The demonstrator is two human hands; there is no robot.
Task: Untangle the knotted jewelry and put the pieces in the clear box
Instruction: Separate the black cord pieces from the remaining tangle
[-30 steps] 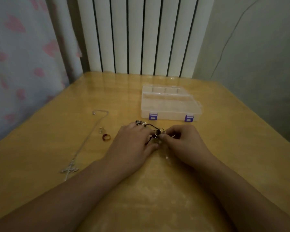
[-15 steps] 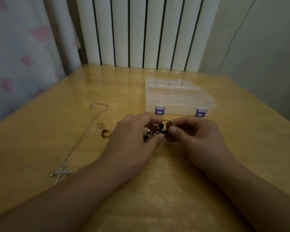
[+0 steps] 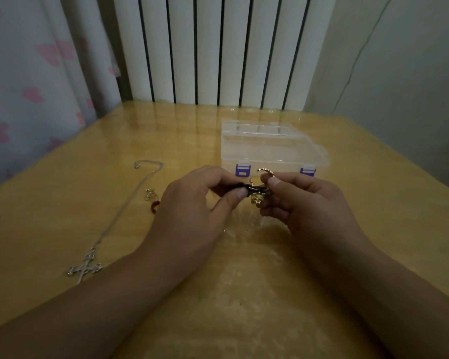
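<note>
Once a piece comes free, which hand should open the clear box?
Right, probably: the right hand is nearer the clear box and its purple latches, while the left hand pinches the tangle.

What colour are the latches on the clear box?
Purple. Both latches sit on the front of the box, seen in the head view.

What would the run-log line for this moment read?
hands: left and right pinch jewelry tangle | clear box: closed | cross necklace: on table

A dark-and-gold jewelry tangle [image 3: 257, 192] is held just in front of the closed clear box [image 3: 272, 149].
</note>
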